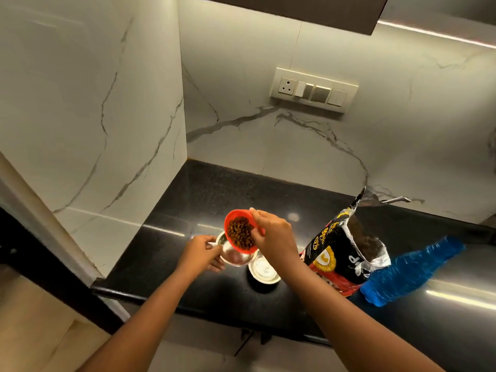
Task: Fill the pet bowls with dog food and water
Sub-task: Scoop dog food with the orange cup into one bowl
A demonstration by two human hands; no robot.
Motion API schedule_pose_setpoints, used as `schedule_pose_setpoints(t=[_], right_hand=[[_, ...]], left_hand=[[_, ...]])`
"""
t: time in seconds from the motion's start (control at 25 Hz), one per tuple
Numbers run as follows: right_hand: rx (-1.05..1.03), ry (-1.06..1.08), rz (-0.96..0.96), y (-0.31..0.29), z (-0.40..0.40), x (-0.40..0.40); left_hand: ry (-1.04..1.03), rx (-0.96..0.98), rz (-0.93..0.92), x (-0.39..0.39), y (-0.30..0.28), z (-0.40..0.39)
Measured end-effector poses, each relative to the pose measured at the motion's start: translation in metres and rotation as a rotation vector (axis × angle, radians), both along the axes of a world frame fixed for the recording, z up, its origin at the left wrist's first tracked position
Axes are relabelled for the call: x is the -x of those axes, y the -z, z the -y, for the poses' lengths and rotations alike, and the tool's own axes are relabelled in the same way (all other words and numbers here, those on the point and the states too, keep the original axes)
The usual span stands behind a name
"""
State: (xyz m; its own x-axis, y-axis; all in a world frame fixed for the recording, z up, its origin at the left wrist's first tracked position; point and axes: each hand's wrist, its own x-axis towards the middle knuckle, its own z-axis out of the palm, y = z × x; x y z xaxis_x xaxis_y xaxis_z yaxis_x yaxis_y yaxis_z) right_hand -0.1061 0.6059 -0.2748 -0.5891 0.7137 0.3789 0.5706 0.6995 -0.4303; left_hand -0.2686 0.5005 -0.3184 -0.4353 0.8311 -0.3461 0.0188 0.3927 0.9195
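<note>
My right hand (271,232) grips a red cup (236,217) full of brown kibble (240,232), tilted over a steel bowl (233,255). The left rim of that bowl is held by my left hand (200,255). No kibble shows inside the bowl. A second steel bowl (263,269) stands just to its right on the black counter (204,194), and it looks empty. To the right stands the open dog food bag (341,253), black with red and yellow print. Against the bag leans a blue water bottle (410,269), lying at a slant.
White marble walls close the counter on the left and at the back. A switch and socket panel (314,89) is on the back wall. A dark cabinet underside (308,12) hangs above. The counter's front edge (214,310) runs below my forearms.
</note>
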Motion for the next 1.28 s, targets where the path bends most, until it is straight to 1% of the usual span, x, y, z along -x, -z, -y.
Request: schedule_pose_setpoints(t=[0.08, 0.24, 0.36, 0.44, 0.56, 0.72, 0.92, 0.96, 1.0, 1.04, 1.12, 1.2, 1.28], right_hand=[[-0.155, -0.085, 0.088, 0.002, -0.002, 0.004], [-0.458, -0.184, 0.158, 0.007, -0.004, -0.001], [-0.600, -0.257, 0.184, 0.010, -0.004, -0.012], [-0.666, -0.256, 0.182, 0.010, -0.007, -0.018], [-0.691, -0.207, 0.140, 0.006, -0.015, -0.024], [-0.656, -0.176, 0.089, 0.007, -0.021, -0.030], [-0.582, -0.050, -0.088, 0.001, -0.024, -0.025], [-0.534, -0.010, -0.135, -0.002, -0.025, -0.023], [-0.443, 0.037, -0.195, -0.004, -0.025, -0.021], [-0.306, 0.094, -0.269, -0.007, -0.024, -0.019], [0.062, 0.216, -0.437, -0.011, -0.021, -0.017], [0.425, 0.283, -0.594, -0.010, -0.020, -0.019], [0.651, 0.315, -0.698, -0.001, -0.020, -0.023]], left_hand=[[0.022, -0.022, -0.003, -0.003, -0.011, 0.001], [0.038, -0.040, -0.018, -0.004, -0.019, 0.005], [0.041, -0.051, -0.009, -0.006, -0.021, 0.009], [0.051, -0.048, -0.018, -0.006, -0.021, 0.010], [0.052, -0.057, 0.004, -0.006, -0.020, 0.009], [0.052, -0.076, -0.012, -0.007, -0.021, 0.005], [0.081, -0.090, -0.001, -0.009, -0.016, 0.000], [0.080, -0.093, 0.005, -0.009, -0.014, 0.000], [0.078, -0.096, 0.009, -0.008, -0.012, -0.001], [0.075, -0.099, 0.008, -0.007, -0.010, -0.002], [0.066, -0.092, -0.001, -0.004, -0.005, -0.004], [0.059, -0.072, -0.024, -0.001, -0.001, -0.003], [0.037, -0.042, -0.043, 0.002, 0.006, 0.002]])
